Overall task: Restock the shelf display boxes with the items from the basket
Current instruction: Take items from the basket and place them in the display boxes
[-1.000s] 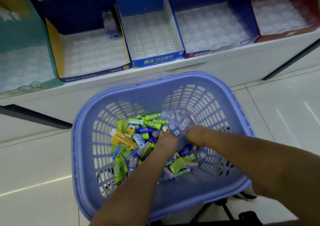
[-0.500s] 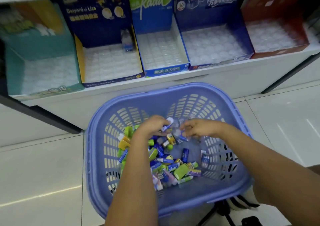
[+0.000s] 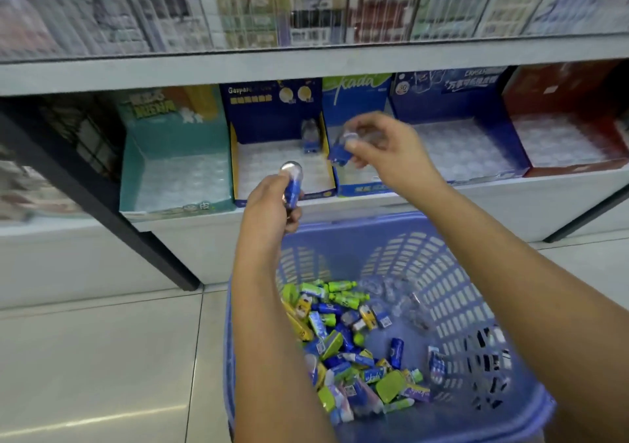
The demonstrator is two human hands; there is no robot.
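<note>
A blue, clear-capped item (image 3: 292, 184) is pinched by the curled fingers (image 3: 292, 218) of the left hand (image 3: 269, 201), in front of the dark blue display box (image 3: 269, 112). A second such item (image 3: 339, 152) is pinched by the right hand (image 3: 388, 150) at that box's right edge. The basket (image 3: 391, 222) is set below the box.

Dim, even indoor light with a cool bluish cast filled the view. Motion blur smeared the packets (image 3: 238, 10) on the upper shelf (image 3: 306, 63), leaving their print unreadable. The basket (image 3: 459, 289) looked sharper. A pale streak of glare crossed the floor tiles (image 3: 102, 357) at lower left. Wide-angle distortion bowed the shelf edges.
</note>
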